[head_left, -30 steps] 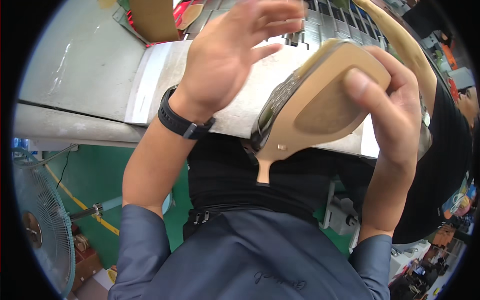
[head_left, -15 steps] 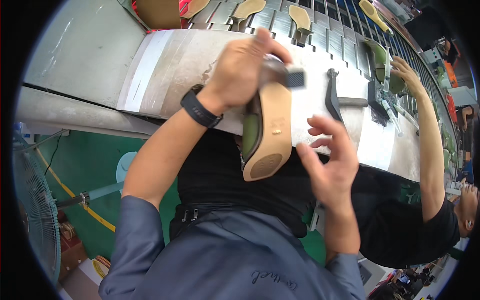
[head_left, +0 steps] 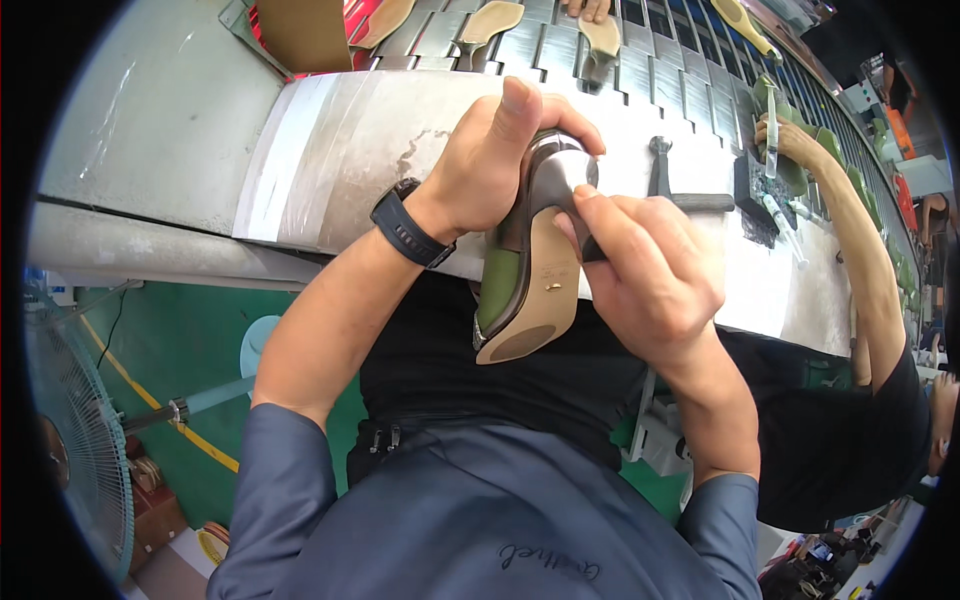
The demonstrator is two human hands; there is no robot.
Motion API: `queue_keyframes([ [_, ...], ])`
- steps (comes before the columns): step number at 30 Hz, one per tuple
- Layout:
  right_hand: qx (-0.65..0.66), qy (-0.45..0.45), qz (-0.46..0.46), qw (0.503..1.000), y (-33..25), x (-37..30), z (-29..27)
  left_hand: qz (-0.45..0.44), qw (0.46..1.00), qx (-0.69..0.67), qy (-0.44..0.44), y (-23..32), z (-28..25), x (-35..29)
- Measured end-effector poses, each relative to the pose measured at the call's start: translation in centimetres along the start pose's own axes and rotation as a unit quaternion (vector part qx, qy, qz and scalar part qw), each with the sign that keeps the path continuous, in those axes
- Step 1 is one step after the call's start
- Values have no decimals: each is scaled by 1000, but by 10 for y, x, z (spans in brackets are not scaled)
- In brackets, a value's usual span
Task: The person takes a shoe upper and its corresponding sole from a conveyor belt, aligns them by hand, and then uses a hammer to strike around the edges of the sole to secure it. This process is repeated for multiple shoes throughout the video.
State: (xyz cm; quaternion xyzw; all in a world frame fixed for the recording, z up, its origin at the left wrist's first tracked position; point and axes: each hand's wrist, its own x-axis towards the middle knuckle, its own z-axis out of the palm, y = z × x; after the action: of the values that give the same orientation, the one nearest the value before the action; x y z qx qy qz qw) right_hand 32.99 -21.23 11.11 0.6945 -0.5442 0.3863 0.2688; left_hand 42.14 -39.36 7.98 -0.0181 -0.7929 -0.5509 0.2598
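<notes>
A high-heeled shoe [head_left: 498,290] with a green upper and dark brown edging is held over the near edge of the bench, its tan sole [head_left: 549,285] turned up. My left hand [head_left: 485,160] is wrapped round the shoe's back end, thumb raised. At the dark, shiny heel [head_left: 562,180], my right hand [head_left: 655,265] has its thumb and index finger closed on the heel. Those fingers hide part of the heel's lower end. Beyond my right hand lies a dark tool with a bar-like handle [head_left: 700,202], partly covered by the hand.
Behind the bench [head_left: 350,150], tan-soled shoes [head_left: 490,22] lie on a slatted metal conveyor [head_left: 545,50]; another person's fingers [head_left: 590,9] touch one. A co-worker's hand [head_left: 795,145] is at green shoes on the right, near syringes [head_left: 780,222]. A fan [head_left: 85,430] stands left.
My right hand has moved up from open beside the shoe and closed on its heel. The shoe has tilted slightly in my left hand. Another person's fingers have appeared at the conveyor.
</notes>
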Motion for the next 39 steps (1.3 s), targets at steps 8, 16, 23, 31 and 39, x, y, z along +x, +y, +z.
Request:
queue_keyframes([
  [8, -2, 13, 1, 1000, 6, -5, 7, 26, 999, 8, -23, 6, 3, 6],
  [16, -12, -28, -20, 999, 14, -4, 5, 98, 993, -58, 16, 4, 2, 9],
  [23, 39, -29, 129, 990, 59, -6, 17, -19, 1000, -22, 11, -24, 3, 25],
  [31, 420, -108, 592, 679, 41, -12, 19, -40, 996, 68, 44, -29, 9, 27],
  [39, 381, -134, 483, 777, 47, -17, 32, -61, 997, 19, 49, -3, 9, 26],
])
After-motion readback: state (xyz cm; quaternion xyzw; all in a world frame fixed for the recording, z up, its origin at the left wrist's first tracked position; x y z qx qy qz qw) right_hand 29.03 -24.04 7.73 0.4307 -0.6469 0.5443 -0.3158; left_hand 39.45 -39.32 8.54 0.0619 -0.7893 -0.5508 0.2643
